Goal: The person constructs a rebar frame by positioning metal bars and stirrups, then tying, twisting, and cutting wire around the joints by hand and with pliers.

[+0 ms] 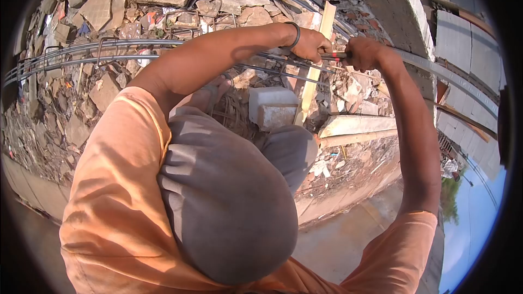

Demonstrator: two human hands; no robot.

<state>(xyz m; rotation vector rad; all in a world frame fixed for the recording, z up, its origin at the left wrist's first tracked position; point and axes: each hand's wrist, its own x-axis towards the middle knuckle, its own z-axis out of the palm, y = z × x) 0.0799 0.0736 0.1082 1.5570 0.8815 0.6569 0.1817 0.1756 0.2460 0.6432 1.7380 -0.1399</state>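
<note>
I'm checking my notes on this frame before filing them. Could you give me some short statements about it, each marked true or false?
1. The wooden strip passes beneath the left hand. True.
2. The dark band is on the right wrist. False: it is on the left wrist.
3. The right hand is closed around a red-and-black object. True.
4. The two hands are spread wide apart. False: they are close together, with the red-and-black object between them.
5. The shirt sleeves are dark blue. False: they are orange.
6. Broken rubble covers much of the ground. True.
</note>
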